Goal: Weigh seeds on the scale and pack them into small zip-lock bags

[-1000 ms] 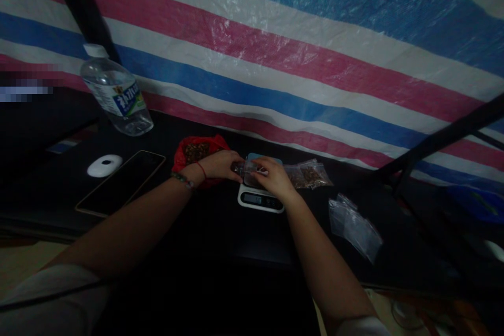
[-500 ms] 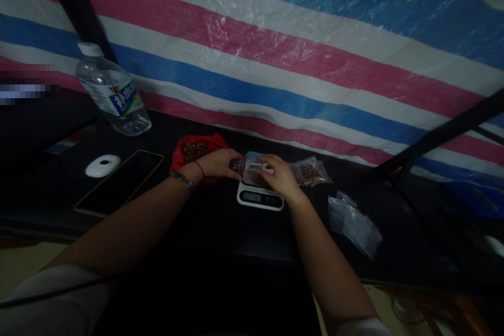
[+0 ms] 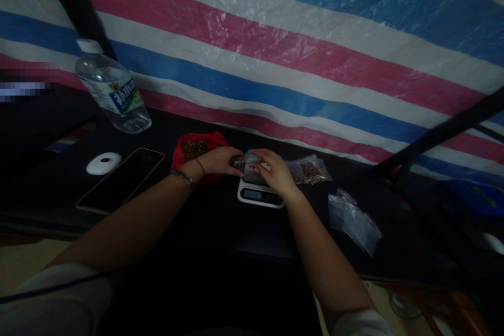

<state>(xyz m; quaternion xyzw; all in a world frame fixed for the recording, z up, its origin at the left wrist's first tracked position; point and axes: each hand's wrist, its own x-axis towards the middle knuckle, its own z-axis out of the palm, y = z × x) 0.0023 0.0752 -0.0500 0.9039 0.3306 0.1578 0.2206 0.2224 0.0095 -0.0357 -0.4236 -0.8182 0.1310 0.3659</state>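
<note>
A white digital kitchen scale [image 3: 260, 198] with a shiny pan lies on the black table in front of me. My left hand [image 3: 226, 161] reaches in from the left, its fingers closed on a small clear zip bag [image 3: 238, 162] with brown bits inside. Over the pan, my right hand [image 3: 274, 167] has thumb and fingers bent together at the clear plastic; the exact grip is too dim to make out. A few dark bits show by its fingertips. Behind my left wrist sits an open red plastic bag [image 3: 196, 147] full of small brown pieces.
Filled zip bags [image 3: 313, 169] lie right of the scale, with flat clear zip bags [image 3: 356, 223] nearer me. To the left are a phone [image 3: 122, 181], a white round-holed object [image 3: 103, 163] and a large plastic bottle [image 3: 114, 92]. Striped sheeting [image 3: 252, 63] hangs behind the table.
My right hand has shifted slightly left over the pan, and its fingers are at the clear plastic. Dark bits now show by its fingertips. My left hand has barely moved.
</note>
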